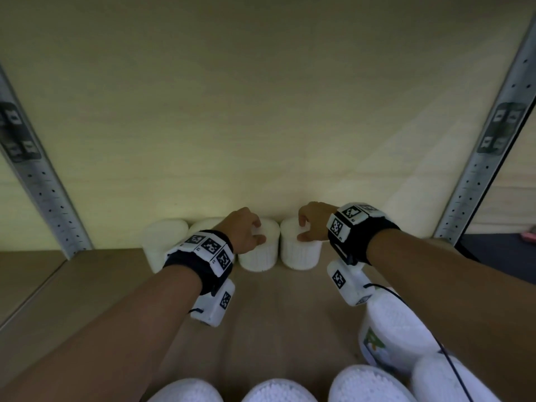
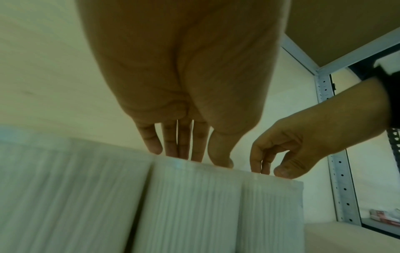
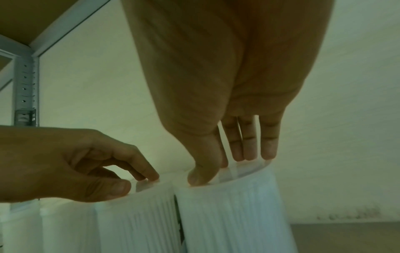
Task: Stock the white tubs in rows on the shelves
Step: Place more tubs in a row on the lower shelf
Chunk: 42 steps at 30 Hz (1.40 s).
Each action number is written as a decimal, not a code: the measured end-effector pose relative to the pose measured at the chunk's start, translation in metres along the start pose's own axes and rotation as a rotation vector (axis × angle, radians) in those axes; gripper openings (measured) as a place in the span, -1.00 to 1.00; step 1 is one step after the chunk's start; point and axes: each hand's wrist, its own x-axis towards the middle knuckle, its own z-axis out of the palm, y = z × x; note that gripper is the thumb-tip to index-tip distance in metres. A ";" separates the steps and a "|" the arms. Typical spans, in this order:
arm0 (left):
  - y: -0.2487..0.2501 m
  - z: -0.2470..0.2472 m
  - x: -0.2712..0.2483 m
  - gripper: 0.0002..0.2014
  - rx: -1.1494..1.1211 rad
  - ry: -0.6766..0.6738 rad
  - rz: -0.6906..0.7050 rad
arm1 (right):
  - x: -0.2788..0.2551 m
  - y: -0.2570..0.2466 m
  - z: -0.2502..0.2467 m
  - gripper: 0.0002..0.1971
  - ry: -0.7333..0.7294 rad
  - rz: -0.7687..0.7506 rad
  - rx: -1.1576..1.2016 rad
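While both arms reach deep into the bay, the biggest thing on view is the pale back panel (image 1: 261,97) of the shelving, filling the upper half of the head view. Two perforated grey metal uprights (image 1: 37,181) frame it, one on each side. Below lies the brown shelf board (image 1: 275,300), running from the near edge to the panel.

At the near edge sits a cluster of white tubs (image 1: 278,391) seen from above, their tops pebbly; one further tub (image 1: 388,329) lies beside the right forearm, a green and orange label showing on its side.

Against the back panel stands the row: four ribbed white tubs side by side, upright. The leftmost tub (image 1: 162,242) and the second tub (image 1: 203,223) stand untouched, the second mostly hidden behind the left wrist. The third tub (image 1: 259,250) and the fourth tub (image 1: 300,250) stand just beside each other, a narrow gap between them in the right wrist view.

Now the hands! The left hand (image 1: 245,230) is down on top of the third tub, fingertips (image 2: 184,150) and thumb set along its upper rim, fingers held close together and pointing down. The right hand (image 1: 313,220) does the same on the fourth tub: fingertips (image 3: 249,152) at the far rim, thumb on the near rim. Both hands look like a light top grasp, fingers bent over the lid edges rather than wrapped round the sides.

Each wrist wears a black band with white marker blocks (image 1: 210,246), and a thin black cable (image 1: 429,335) trails from the right one.
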 end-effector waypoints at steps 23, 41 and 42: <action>0.006 0.000 -0.002 -0.50 0.042 -0.026 -0.044 | -0.005 -0.004 -0.005 -0.38 -0.050 0.112 -0.053; 0.009 0.000 -0.002 -0.50 0.085 -0.035 -0.022 | -0.004 -0.006 -0.009 -0.48 -0.091 0.008 -0.013; 0.009 0.000 -0.002 -0.50 0.087 -0.037 -0.022 | -0.004 -0.006 -0.010 -0.48 -0.087 -0.008 0.002</action>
